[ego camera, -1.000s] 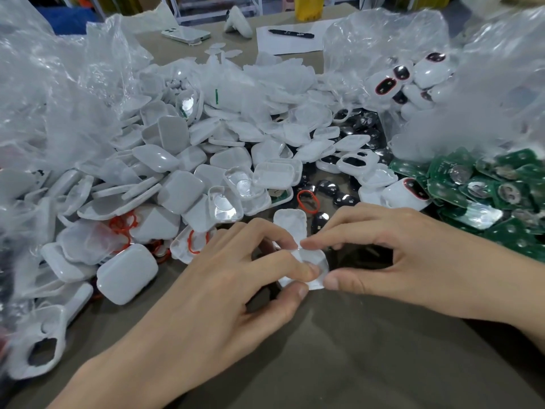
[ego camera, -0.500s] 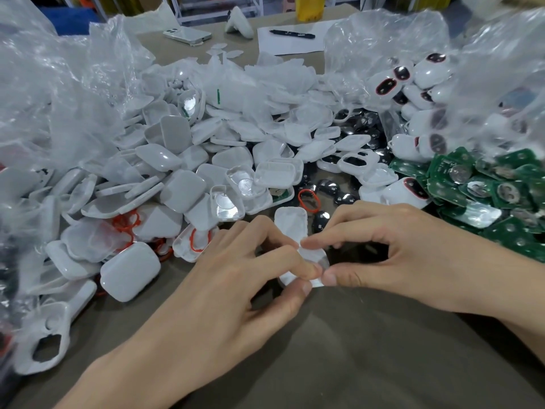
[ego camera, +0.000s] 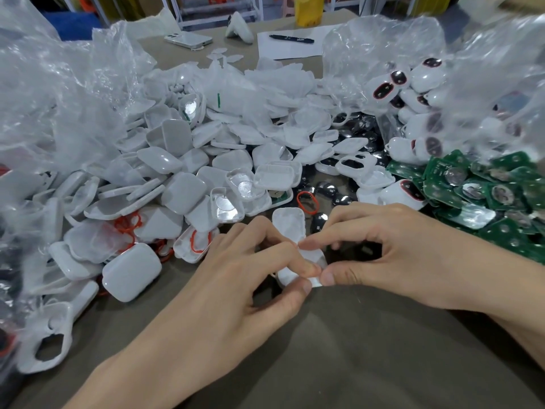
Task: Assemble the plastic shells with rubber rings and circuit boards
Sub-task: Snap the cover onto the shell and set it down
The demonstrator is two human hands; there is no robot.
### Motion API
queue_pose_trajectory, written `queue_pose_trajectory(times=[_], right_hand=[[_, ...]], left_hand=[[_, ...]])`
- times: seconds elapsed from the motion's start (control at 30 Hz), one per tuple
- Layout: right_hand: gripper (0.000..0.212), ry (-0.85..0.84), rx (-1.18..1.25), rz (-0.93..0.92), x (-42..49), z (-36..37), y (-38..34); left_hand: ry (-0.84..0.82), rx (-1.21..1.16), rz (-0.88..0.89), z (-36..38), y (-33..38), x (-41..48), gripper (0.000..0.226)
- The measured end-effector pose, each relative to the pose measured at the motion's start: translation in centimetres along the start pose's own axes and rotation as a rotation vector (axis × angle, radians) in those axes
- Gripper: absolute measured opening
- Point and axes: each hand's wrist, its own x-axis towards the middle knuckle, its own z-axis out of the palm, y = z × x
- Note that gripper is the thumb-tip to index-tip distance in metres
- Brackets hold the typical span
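Observation:
A small white plastic shell (ego camera: pixel 312 256) sits at the table's middle, pinched between both hands. My left hand (ego camera: pixel 233 278) grips its near left side with thumb and forefinger. My right hand (ego camera: pixel 392 249) pinches its right edge, forefinger on top and thumb at the near corner. Most of the shell is hidden by the fingers. Another white shell half (ego camera: pixel 287 222) lies just behind it. A loose red rubber ring (ego camera: pixel 307 202) lies further back. Green circuit boards (ego camera: pixel 477 190) are heaped at the right.
A large heap of white shell halves (ego camera: pixel 182 172) covers the left and middle, some holding red rings (ego camera: pixel 200 242). Finished white fobs (ego camera: pixel 413 84) lie in clear plastic bags (ego camera: pixel 486 69) at the back right. A phone (ego camera: pixel 188 39), paper and a pen (ego camera: pixel 290 38) lie far back.
Both hands keep pinching the shell in the same spot; the fingers have shifted only slightly around it.

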Motion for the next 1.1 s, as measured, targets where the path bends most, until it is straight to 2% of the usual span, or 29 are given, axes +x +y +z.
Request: queue_pose_trajectory(times=[0.3, 0.63, 0.9, 1.03, 1.1], right_hand=[[0.037, 0.013, -0.015, -0.015, -0.1, 0.1, 0.0], [0.043, 0.027, -0.101, -0.051, -0.2, 0.6, 0.4], [0.046, 0.039, -0.175, -0.048, 0.0, 1.1, 0.4], [0.055, 0.055, -0.179, -0.038, -0.5, 1.3, 0.6], [0.068, 0.071, -0.199, -0.021, -1.0, 1.6, 0.6]], left_hand=[[0.01, -0.006, -0.01, 0.0, -0.1, 0.0, 0.018], [0.135, 0.235, 0.175, 0.2, 0.0, 0.0, 0.016], [0.117, 0.265, 0.2, 0.2, -0.4, 0.0, 0.015], [0.115, 0.268, 0.191, 0.3, -0.4, 0.0, 0.018], [0.116, 0.267, 0.188, 0.4, -0.3, -0.1, 0.018]])
